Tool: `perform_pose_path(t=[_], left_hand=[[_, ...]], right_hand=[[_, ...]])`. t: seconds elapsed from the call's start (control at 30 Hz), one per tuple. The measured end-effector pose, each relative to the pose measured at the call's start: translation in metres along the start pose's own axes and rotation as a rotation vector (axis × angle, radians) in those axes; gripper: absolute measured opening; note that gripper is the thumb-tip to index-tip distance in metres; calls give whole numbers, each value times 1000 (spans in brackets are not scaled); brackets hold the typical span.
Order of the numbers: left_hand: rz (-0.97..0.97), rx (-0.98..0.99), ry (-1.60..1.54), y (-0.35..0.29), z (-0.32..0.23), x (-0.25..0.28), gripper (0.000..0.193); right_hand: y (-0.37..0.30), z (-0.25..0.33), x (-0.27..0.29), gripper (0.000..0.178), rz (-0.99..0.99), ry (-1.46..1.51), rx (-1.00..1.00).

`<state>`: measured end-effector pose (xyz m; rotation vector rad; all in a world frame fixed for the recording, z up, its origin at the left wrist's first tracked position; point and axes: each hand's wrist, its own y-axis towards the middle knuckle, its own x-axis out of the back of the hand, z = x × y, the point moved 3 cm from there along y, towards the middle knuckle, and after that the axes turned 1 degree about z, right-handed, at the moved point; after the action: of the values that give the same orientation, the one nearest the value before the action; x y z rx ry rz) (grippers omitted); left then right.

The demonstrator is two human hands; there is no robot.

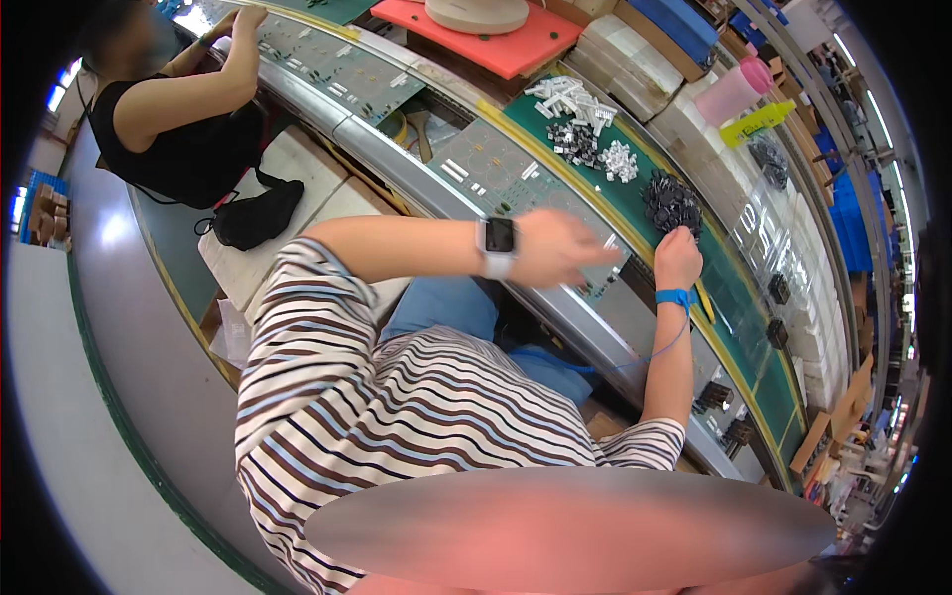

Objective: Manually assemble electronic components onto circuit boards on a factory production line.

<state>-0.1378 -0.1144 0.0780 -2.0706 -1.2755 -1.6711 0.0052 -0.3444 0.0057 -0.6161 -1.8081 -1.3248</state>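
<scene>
My left hand (555,248), with a smartwatch (499,236) on the wrist, is over a grey circuit board (595,220) on the line. Motion smears its fingers, which point right toward small white parts on the board; whether they hold anything does not show. My right hand (678,262), wearing a blue wrist strap (674,297) with a thin cord, reaches to the near edge of a pile of black leaded components (671,201). Its fingertips are pinched together at the pile, apparently on one of those components, mostly hidden by the fingers.
On the green mat lie white parts (573,100), dark metallic parts (575,144) and small white pieces (619,162). A yellow-handled tool (705,303) is beside my right wrist. Farther back stand a pink cup (736,89) and a red board (476,35). A co-worker (178,119) works at left.
</scene>
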Motion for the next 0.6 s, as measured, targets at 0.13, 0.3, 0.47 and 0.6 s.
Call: perform_pose_path(t=[0.13,0.3,0.47,0.6], left_hand=[[-174,254,96,-54,61,29,49],[-391,618,392,-126,169,65,45],[-258,1012,589,-181,240,89,60],[-84,1133,470,-177,257,82,67]], right_hand=[[3,-7,3,15,3,117,-89],[0,-13,3,13,-12,297,-160],[-6,-14,4,15,-17,380,-153],[-12,-17,18,19,55,390,-148]])
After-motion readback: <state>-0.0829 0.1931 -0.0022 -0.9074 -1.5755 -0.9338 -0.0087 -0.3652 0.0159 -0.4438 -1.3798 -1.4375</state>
